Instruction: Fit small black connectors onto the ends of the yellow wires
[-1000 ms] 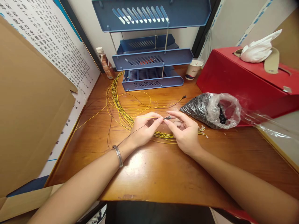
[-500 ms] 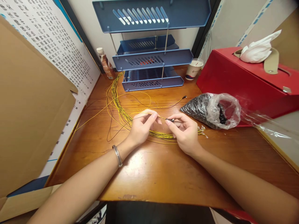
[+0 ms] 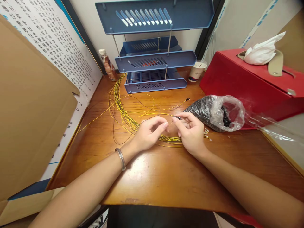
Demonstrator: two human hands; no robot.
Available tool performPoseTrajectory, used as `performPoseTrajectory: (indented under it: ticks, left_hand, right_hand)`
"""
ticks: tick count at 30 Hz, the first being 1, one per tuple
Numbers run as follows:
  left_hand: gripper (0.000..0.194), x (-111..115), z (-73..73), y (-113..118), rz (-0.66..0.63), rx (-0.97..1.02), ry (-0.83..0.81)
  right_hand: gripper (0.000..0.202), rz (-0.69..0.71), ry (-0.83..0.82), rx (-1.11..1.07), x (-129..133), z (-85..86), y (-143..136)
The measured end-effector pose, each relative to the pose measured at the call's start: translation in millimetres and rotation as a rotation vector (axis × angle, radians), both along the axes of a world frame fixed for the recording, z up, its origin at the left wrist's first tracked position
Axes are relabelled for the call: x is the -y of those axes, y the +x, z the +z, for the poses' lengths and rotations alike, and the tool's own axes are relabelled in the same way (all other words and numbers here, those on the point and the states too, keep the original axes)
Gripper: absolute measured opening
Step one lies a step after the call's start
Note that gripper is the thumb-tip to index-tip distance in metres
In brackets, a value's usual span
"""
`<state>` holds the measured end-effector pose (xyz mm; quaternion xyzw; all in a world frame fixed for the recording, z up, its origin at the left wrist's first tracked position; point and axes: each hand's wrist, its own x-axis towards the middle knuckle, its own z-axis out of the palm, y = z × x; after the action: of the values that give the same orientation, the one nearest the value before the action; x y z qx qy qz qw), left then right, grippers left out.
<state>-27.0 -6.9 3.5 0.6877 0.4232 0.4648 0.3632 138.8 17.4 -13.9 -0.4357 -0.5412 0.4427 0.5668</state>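
Note:
My right hand [image 3: 191, 133] pinches a small dark connector [image 3: 177, 117] at the end of a thin yellow wire [image 3: 152, 114] between thumb and forefinger. My left hand [image 3: 149, 133] hovers just left of it with fingers loosely curled and apart, holding nothing. A silver bracelet [image 3: 120, 158] circles the left wrist. Both hands rest over a bundle of yellow wires [image 3: 123, 117] lying across the wooden desk [image 3: 166, 171]. A thin black wire [image 3: 118, 139] loops beside the left hand.
A clear plastic bag of small black parts [image 3: 213, 112] lies right of my hands. Behind stand blue stacked letter trays [image 3: 154, 60], a drink bottle [image 3: 108, 65], a paper cup [image 3: 197, 69] and a red box [image 3: 249, 79] with tissue. Cardboard [image 3: 30, 110] flanks the left.
My right hand pulled the connector right and slightly away, drawing the yellow wire out. My left hand let go of the wire and opened.

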Motion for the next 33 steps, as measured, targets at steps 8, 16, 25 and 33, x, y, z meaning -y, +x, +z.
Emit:
performPoseTrajectory:
  ticks: [8, 16, 25, 33]
  left_hand:
    - [0.016, -5.3, -6.0, 0.9, 0.096, 0.056, -0.066]
    - [0.021, -4.3, -7.7, -0.8, 0.037, 0.085, -0.049]
    - [0.031, -6.9, -9.6, -0.5, 0.124, 0.186, -0.106]
    - [0.035, -10.1, -11.5, -2.7, 0.177, 0.252, -0.232]
  right_hand:
    - [0.02, 0.133, 0.018, 0.09, 4.8, -1.3, 1.3]
    - [0.027, 0.281, -0.031, 0.046, 7.0, 7.7, 1.3]
    - [0.022, 0.071, 0.009, -0.108, 0.2, 18.3, 5.0]
    - [0.018, -0.196, 0.126, -0.107, -23.7, 23.8, 30.4]
